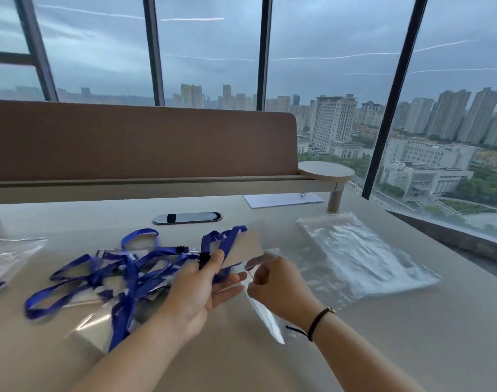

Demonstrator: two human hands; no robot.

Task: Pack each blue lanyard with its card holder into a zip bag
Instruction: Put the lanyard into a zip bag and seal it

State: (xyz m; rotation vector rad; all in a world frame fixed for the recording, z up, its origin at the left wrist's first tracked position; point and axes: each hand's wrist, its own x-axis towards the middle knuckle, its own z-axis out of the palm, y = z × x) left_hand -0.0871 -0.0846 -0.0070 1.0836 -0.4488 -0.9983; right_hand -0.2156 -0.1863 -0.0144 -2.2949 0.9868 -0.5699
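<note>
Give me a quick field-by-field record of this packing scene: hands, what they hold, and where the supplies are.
left hand: holds a lanyard with its card holder
right hand: pinches a zip bag
packing state: holder not yet inside the bag
lanyard pile: on the desk, left of the hands
spare bags: right of the hands
filled bags: far left edge, contents unclear

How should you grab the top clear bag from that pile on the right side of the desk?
Probably pinch the near right corner of the top clear plastic zip bag in the stack, coming in from the right. The bags lie flat on the beige desk, so there is nothing to wrap fingers round, and that corner sticks out free with bare desk beside it.
</note>
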